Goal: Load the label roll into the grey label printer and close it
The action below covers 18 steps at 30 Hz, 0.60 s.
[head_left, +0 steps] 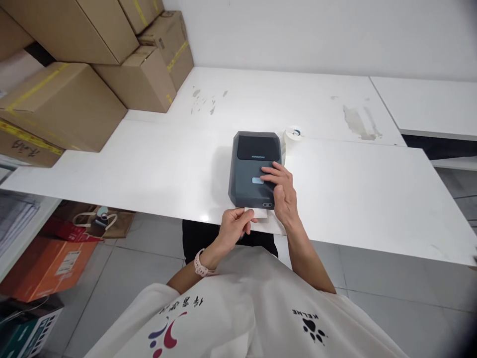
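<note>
A dark grey label printer (246,186) with a black window on its top stands near the front edge of the white table. White label paper (260,213) sticks out of its front side. My left hand (235,224) pinches the left part of this paper between thumb and fingers, just in front of the printer. On the printer's top right lies my right hand (283,191), fingers stretched out, fingertips close to the light button. Nothing shows in its grasp. Behind the printer's right side is a roll of white labels (292,136), standing on the table.
Cardboard boxes (149,79) with yellow tape are stacked at the table's left end. The white table (357,194) reaches to the right, with its front edge close to my body. An orange box (48,266) and a paper bag (119,223) are below on the left.
</note>
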Motion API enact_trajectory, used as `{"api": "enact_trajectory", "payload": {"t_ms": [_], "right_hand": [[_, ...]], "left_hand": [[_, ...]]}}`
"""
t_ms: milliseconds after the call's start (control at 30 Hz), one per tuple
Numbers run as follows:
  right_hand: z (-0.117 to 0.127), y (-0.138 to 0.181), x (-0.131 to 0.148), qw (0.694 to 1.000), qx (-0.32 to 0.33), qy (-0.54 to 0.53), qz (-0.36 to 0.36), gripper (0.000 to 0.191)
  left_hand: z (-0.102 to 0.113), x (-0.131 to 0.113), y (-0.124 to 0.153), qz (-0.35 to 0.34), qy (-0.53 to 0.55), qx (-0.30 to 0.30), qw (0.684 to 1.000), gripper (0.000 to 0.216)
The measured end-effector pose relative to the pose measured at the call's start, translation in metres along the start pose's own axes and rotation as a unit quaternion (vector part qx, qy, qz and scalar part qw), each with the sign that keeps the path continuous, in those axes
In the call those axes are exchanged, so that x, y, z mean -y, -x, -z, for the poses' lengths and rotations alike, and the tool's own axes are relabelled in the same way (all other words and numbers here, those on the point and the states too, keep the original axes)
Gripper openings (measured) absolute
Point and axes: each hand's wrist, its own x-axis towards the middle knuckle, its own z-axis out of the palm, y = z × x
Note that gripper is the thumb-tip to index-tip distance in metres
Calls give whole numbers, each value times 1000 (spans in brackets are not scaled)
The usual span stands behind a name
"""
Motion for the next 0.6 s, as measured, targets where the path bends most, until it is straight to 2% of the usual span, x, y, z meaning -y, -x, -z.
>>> {"api": "enact_trajectory", "payload": {"t_ms": [67, 133, 200, 333, 433, 533, 600], "right_hand": [[4, 0, -2, 998, 29, 48, 22, 51], [8, -1, -2, 992, 47, 105, 44, 47], [11, -2, -2, 985, 59, 150, 63, 39], [13, -2, 0, 977, 85, 177, 78, 31], [10, 8, -4, 985, 72, 142, 69, 45], [7, 20, -11, 993, 47, 97, 51, 72], [8, 19, -14, 994, 33, 92, 56, 81]], "left_hand": [[3, 0, 0, -8, -11, 7, 1000, 46], [6, 4, 3, -15, -19, 16, 1000, 43], [9, 7, 6, -35, -17, 0, 999, 41], [12, 3, 7, -156, 7, -131, 979, 44], [18, -4, 2, -233, 31, -208, 950, 41], [31, -11, -6, -250, 42, -255, 933, 36], [42, -16, -14, -248, 51, -269, 929, 29]]}}
